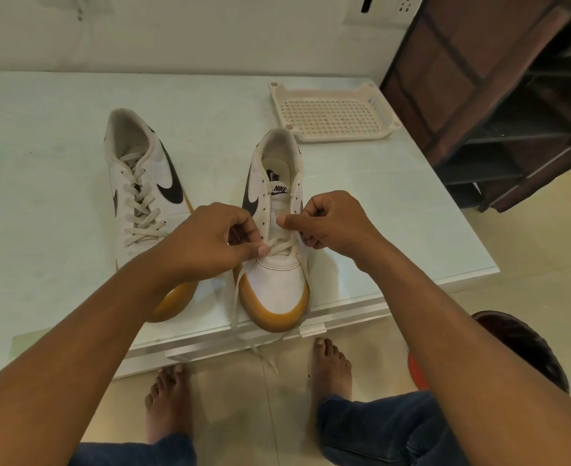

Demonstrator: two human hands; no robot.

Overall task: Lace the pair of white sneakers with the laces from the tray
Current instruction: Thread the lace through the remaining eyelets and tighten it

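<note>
To seat the first crossing low on the barely laced sneaker [277,284], left grip [210,237] and right grip [331,223] each pinch the lace [282,247] taut.

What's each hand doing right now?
Left hand: pinches the lace at the lower eyelets of the sneaker.
Right hand: also pinches the lace, farther up the sneaker.

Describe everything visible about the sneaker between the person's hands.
The sneaker is white, leather-looking, with a dark swoosh and tan rubber toe. It stands upright on the table, toe at the near edge, towards the person. A cream lace crosses only its lowest eyelets; higher ones are empty. The left hand and right hand pinch that lace.
</note>
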